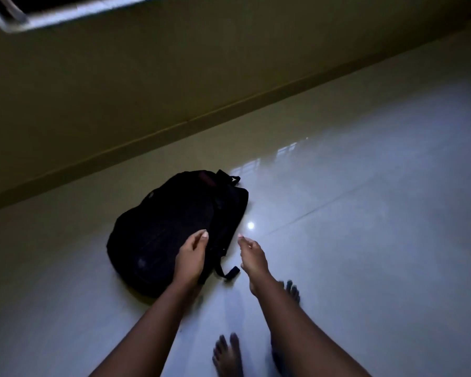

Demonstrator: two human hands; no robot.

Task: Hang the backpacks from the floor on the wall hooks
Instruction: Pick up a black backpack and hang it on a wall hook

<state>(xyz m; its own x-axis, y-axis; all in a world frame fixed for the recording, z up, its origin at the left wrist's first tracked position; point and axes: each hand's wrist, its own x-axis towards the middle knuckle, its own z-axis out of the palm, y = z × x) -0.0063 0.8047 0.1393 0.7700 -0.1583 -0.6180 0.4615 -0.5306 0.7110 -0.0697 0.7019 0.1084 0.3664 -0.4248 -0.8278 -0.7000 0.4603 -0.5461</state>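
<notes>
A black backpack (171, 227) lies flat on the shiny tiled floor, close to the wall. Its straps trail off at the right side and at the far end. My left hand (192, 257) hovers over the near right part of the backpack with fingers apart, holding nothing. My right hand (252, 258) is over the bare floor just right of the backpack, fingers loosely spread, also holding nothing. Whether either hand touches the bag cannot be told in the dim light. No wall hooks are in view.
A plain wall (174, 77) with a skirting strip runs diagonally behind the backpack. A white window frame (38, 17) shows at the top left. My bare feet (227, 355) stand on the floor (364, 240) at the bottom.
</notes>
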